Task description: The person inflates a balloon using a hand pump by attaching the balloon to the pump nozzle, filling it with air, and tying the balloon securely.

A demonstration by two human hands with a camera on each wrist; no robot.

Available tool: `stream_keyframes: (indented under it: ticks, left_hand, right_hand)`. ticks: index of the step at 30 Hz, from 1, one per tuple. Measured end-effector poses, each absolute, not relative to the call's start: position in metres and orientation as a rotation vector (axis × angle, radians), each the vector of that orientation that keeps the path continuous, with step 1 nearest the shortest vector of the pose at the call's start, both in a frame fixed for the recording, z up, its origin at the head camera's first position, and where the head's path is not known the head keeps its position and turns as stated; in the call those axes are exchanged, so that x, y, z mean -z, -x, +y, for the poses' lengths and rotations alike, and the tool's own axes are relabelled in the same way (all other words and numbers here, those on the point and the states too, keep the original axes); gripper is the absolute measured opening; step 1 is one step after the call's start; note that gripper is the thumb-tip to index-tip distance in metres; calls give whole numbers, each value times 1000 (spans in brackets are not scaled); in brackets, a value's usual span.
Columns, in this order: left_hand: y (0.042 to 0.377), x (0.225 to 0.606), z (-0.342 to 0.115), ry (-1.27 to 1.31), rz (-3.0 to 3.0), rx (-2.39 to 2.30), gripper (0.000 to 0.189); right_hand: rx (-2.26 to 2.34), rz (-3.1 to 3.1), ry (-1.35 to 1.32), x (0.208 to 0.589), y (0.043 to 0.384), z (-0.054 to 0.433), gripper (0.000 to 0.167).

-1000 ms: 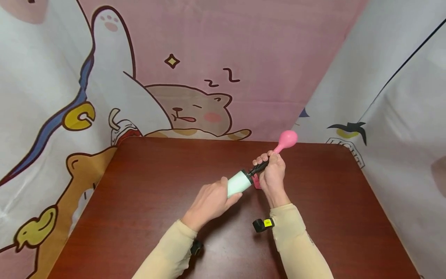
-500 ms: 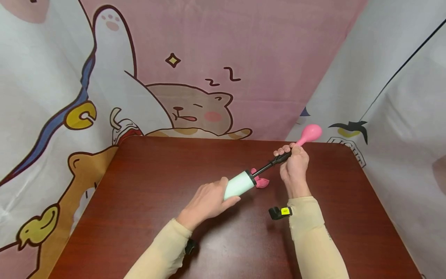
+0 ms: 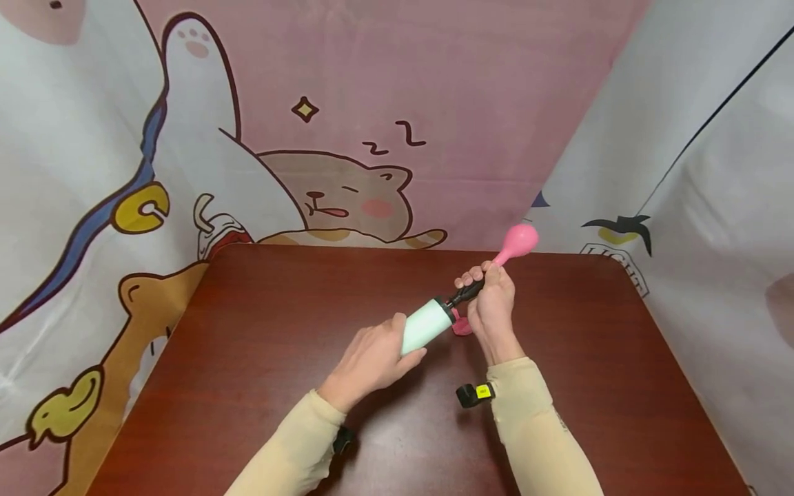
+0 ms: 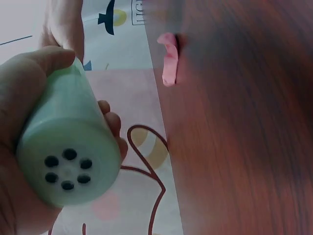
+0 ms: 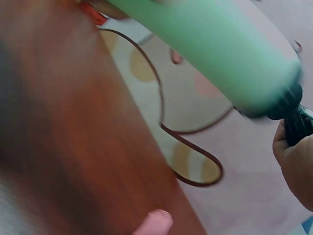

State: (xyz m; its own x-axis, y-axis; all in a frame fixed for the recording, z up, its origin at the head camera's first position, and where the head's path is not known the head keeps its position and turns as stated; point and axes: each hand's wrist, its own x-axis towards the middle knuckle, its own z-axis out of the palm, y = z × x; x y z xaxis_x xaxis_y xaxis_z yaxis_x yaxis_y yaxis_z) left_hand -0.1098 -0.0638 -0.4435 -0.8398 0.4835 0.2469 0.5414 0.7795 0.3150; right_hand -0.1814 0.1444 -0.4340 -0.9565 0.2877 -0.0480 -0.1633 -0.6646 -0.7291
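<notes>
My left hand [image 3: 371, 358] grips the mint-green barrel of a balloon pump [image 3: 428, 326], which slants up to the right above the table. In the left wrist view the end of the pump [image 4: 68, 164] shows several dark holes. My right hand [image 3: 494, 303] holds the pump's black handle [image 3: 466, 292], close to the barrel. A partly inflated pink balloon [image 3: 520, 241] sticks out beyond the right hand, its neck at the thumb. On the table below the pump lies a limp pink balloon [image 3: 462, 325], partly hidden by the right hand.
A dark red-brown wooden table [image 3: 260, 331] spreads beneath both arms. Cartoon-printed cloth [image 3: 484, 103] hangs behind it and on both sides. Each wrist carries a small black camera [image 3: 474, 395].
The right hand pulled the handle out to the right, exposing the rod, then pushed it back toward the barrel. The pink balloon moved with it. The left hand stayed nearly still.
</notes>
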Motion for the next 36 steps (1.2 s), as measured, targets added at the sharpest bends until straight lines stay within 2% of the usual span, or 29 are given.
stream_keyframes:
  ticks: [6, 19, 36]
  left_hand:
    - [111, 445, -55, 814, -2840, 596, 47]
    - [98, 450, -69, 896, -2812, 585, 47]
    - [109, 442, -47, 840, -2770, 544, 48]
  right_hand:
    - [-2631, -1183, 271, 436, 176, 146, 26]
    - [-2619, -1034, 260, 415, 192, 207, 26]
    - [-2637, -1145, 243, 432, 174, 154, 27]
